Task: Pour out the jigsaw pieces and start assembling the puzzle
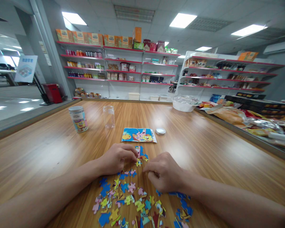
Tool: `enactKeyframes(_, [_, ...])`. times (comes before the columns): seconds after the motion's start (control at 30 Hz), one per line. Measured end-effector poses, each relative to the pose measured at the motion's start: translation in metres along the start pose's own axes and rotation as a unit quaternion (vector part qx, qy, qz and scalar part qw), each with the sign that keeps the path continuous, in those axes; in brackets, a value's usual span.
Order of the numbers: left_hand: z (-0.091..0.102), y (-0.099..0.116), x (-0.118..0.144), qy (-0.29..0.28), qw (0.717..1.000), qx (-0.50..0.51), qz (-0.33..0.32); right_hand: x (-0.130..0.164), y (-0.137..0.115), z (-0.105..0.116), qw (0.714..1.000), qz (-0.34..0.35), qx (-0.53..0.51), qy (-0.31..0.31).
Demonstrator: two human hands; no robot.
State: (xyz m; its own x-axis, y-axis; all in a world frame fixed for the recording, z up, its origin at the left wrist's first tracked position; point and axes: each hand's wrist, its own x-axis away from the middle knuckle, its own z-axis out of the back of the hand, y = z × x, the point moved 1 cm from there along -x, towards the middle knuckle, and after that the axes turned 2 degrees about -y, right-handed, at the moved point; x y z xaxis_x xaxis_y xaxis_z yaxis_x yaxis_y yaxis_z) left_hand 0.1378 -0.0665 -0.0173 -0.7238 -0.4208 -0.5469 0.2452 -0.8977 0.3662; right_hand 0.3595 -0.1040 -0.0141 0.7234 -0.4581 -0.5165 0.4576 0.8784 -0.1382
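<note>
Puzzle pieces (130, 202): loose, many-coloured, scattered on the wooden table (49, 152) at lower centre of the frame, between and below the two hands
Labelled jar (78, 118): upright with its lid on, at left of centre, well apart from the hands
Clear jar (108, 117): upright and open-topped, just right of the labelled jar
Left hand (117, 158): fingers pinched narrow at the edge of the joined pieces, whether it grips one I cannot tell
Joined pieces (141, 155): small assembled cluster at centre frame, just beyond the fingertips of both hands
Picture card (139, 135): cartoon print lying flat, just above the cluster
Metal lid (160, 131): lying flat, beside the card's right end
Right hand (163, 172): loosely curled, knuckles up, resting on the table over loose pieces; what it holds is hidden
White bowl (183, 104): upper right of centre, at the table's far edge
</note>
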Motion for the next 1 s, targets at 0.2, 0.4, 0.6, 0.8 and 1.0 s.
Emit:
enactKeyframes(0.2, [-0.0012, -0.002, 0.0007, 0.004, 1.0, -0.004, -0.003, -0.0004, 0.003, -0.0007, 0.996, -0.082, 0.041, 0.012])
enactKeyframes(0.4, [-0.0011, -0.0016, 0.0009, 0.004, 1.0, -0.002, -0.006, -0.0006, 0.0041, -0.0008, 0.987, -0.137, 0.08, -0.011])
enactKeyframes(0.6, [-0.0002, -0.0022, 0.0002, 0.004, 1.0, -0.005, -0.004, -0.0022, 0.0038, 0.0005, 0.982, -0.161, 0.093, -0.029])
enactKeyframes(0.8, [-0.0006, -0.003, 0.0006, 0.004, 1.0, -0.001, 0.0, -0.0014, 0.0046, -0.0008, 0.98, -0.165, 0.099, -0.042])
enactKeyframes(1.0, [-0.001, -0.0039, 0.0005, 0.001, 1.0, 0.012, 0.007, -0.0016, 0.0043, -0.0005, 0.98, -0.163, 0.101, -0.05])
